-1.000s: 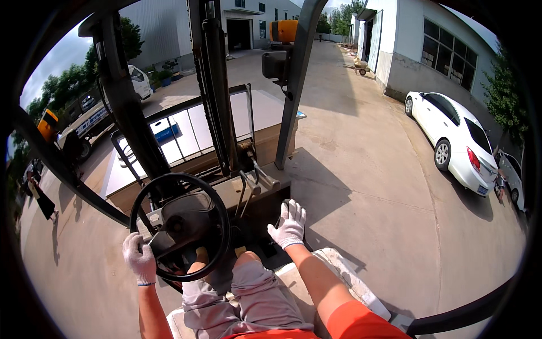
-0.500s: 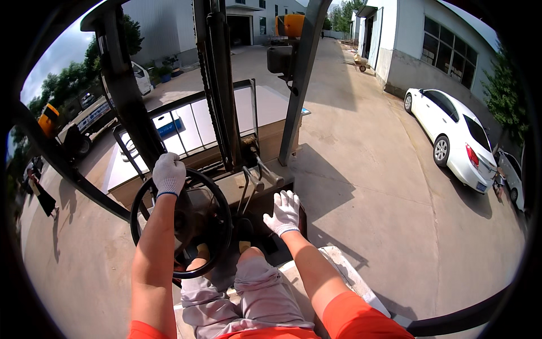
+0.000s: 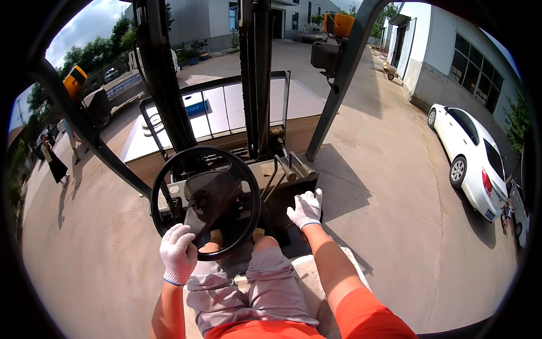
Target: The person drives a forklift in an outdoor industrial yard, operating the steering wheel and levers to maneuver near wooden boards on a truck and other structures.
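Observation:
I sit at the controls of a forklift, both hands in white knit gloves. My left hand [image 3: 179, 257] is curled at the lower left rim of the black steering wheel [image 3: 257, 192], with its fingertips on the rim. My right hand [image 3: 305, 209] hangs in the air to the right of the wheel, fingers apart and slightly bent, holding nothing. Just beyond it rise the control levers [image 3: 289, 169], which it does not touch. Ahead of the mast [image 3: 257, 85] lies a wide load of pale flat sheets [image 3: 231, 104], with a blue-and-white box [image 3: 195, 104] on top.
A white car [image 3: 471, 155] is parked on the right by a building [image 3: 432, 62]. At the left, a person in dark clothes [image 3: 53, 161] is on the pavement near another person. A flatbed truck [image 3: 121, 89] stands beyond the load; a wheelbarrow [image 3: 389, 70] is farther off.
My left hand has moved from the top of the steering wheel down to its lower left rim. My right hand's fingers have bent a little. The view has shifted leftward.

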The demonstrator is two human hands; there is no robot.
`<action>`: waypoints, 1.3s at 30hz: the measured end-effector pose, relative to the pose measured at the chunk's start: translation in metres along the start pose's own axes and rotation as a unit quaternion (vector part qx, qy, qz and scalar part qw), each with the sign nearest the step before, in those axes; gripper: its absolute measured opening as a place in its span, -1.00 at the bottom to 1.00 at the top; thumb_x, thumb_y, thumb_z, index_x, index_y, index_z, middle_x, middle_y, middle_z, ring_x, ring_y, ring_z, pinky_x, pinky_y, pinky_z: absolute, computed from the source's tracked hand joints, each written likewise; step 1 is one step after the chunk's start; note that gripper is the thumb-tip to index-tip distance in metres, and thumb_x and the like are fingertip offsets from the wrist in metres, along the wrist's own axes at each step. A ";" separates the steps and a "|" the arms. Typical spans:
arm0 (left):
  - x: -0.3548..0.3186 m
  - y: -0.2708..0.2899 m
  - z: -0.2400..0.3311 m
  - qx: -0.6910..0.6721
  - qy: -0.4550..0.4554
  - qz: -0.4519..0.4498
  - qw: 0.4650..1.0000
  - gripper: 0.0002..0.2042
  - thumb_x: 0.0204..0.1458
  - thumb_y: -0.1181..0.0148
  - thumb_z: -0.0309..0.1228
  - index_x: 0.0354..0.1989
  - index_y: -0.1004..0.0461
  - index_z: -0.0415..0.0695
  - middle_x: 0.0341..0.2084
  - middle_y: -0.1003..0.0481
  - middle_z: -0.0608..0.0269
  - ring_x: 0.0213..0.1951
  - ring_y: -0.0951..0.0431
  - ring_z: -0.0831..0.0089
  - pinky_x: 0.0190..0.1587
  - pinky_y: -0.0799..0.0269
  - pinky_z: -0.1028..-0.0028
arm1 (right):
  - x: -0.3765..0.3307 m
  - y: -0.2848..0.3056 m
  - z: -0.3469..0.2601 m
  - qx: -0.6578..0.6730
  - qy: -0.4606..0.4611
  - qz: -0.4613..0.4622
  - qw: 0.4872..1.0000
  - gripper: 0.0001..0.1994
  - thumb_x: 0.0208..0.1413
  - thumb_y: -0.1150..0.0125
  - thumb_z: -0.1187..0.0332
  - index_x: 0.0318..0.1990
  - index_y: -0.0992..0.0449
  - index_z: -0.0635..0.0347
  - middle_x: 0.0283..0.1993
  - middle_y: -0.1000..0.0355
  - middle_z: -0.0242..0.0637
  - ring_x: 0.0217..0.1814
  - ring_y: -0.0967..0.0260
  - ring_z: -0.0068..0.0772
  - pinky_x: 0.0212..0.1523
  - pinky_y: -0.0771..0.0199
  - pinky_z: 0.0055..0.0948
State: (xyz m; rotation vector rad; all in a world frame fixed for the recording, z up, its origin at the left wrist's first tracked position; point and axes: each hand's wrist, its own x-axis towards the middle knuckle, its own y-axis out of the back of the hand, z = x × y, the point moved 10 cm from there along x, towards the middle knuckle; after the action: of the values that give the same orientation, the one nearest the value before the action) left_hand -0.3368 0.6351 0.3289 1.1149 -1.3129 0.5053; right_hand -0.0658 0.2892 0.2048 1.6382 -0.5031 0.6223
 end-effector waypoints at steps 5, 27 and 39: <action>0.067 -0.021 -0.133 0.089 0.087 0.078 0.989 -0.82 -0.06 -0.26 -0.66 -0.27 -0.63 -0.18 -0.16 -0.67 0.02 -0.06 -0.66 -0.05 0.06 -0.61 0.10 | 0.009 -0.005 0.008 -0.002 0.003 -0.042 0.999 -0.57 0.06 -0.36 -0.10 -0.18 -0.77 0.07 -0.12 -0.70 -0.22 0.20 -0.52 -0.14 0.67 0.25 0.26; 0.070 -0.130 0.051 -0.213 -0.051 -0.023 0.976 -0.74 -0.23 -0.41 -0.57 -0.28 -0.61 -0.16 -0.17 -0.65 0.13 -0.10 -0.70 0.06 -0.09 -0.65 0.15 | 0.051 -0.026 -0.008 -0.044 0.026 0.010 0.999 -0.63 0.04 -0.37 -0.06 -0.40 -0.74 0.08 -0.31 -0.69 -0.14 -0.08 -0.62 -0.07 0.66 0.09 0.16; 0.059 -0.138 0.003 -0.227 -0.039 -0.054 0.972 -0.72 -0.22 -0.39 -0.52 -0.24 -0.63 -0.17 -0.14 -0.64 0.12 -0.04 -0.68 0.03 0.00 -0.65 0.13 | 0.050 -0.039 -0.046 -0.048 0.007 0.016 0.999 -0.71 0.01 -0.40 0.07 -0.46 -0.72 0.11 -0.34 -0.69 -0.13 -0.10 -0.61 -0.07 0.67 0.08 0.19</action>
State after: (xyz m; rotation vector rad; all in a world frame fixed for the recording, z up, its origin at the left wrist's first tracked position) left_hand -0.2091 0.5568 0.3348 0.8219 -1.3412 0.0705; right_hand -0.0084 0.3417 0.2127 1.5381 -0.5418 0.6228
